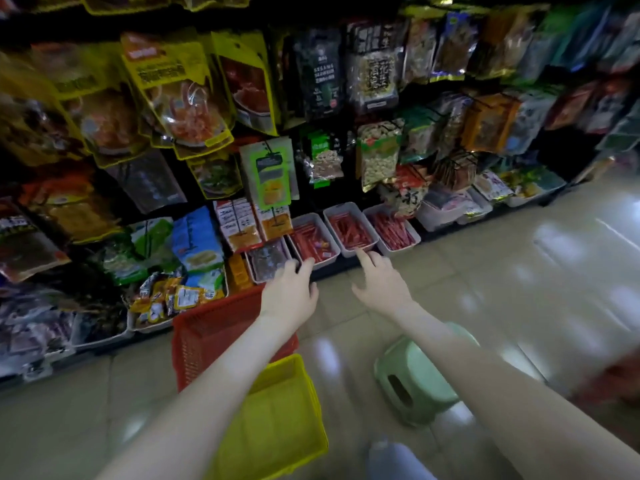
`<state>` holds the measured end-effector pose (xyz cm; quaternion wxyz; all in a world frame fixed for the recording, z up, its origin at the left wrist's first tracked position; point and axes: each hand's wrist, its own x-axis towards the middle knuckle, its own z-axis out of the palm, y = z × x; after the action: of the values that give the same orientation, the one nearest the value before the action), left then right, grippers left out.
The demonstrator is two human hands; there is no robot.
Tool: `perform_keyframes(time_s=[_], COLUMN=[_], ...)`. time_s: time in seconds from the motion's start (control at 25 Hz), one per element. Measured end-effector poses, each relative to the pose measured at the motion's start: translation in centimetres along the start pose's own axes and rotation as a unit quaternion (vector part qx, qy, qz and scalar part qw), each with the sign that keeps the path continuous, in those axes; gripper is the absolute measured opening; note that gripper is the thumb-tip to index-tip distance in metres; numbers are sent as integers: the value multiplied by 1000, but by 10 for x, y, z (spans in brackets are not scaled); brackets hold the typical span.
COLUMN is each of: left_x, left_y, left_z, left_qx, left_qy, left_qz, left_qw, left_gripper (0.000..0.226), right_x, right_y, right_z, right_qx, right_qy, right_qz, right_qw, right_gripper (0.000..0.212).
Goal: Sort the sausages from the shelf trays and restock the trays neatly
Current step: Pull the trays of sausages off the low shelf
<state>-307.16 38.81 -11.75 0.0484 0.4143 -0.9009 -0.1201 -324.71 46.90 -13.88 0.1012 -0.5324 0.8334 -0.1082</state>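
We face a shelf [308,195] hung with snack packets.
On the floor before it stand a red basket [214,334], a yellow basket [277,417] and a green stool [412,379]. Sausages [349,230] fill three white trays [327,263] along the shelf's front edge. Our left hand [291,289] and right hand [381,282] reach them, fingers spread, empty.

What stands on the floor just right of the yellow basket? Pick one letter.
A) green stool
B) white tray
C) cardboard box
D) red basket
A: the green stool stands on the floor tiles right of the yellow basket; the red basket lies beyond it, leftward.
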Motion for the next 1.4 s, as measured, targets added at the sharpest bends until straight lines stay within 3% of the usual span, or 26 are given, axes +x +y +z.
perform_keyframes(time_s=[0.48, 0.68, 1.04, 1.4], left_x=[120, 174, 293, 336], left_y=[122, 102, 1, -43], left_z=[45, 41, 18, 19], left_qx=[-22, 7, 58, 71], left_qy=[-51, -44, -63, -53], left_qz=[-68, -86, -82, -94], left_qw=[996, 995, 993, 992], left_gripper=[50, 52, 54, 51], right_x=[107, 174, 316, 378], right_y=[179, 160, 101, 71], right_z=[-55, -41, -22, -19], right_qx=[22, 34, 10, -41], right_qy=[-41, -70, -143, -154], right_qz=[5, -33, -77, -132], right_qw=[999, 996, 987, 978], right_gripper=[70, 72, 71, 71])
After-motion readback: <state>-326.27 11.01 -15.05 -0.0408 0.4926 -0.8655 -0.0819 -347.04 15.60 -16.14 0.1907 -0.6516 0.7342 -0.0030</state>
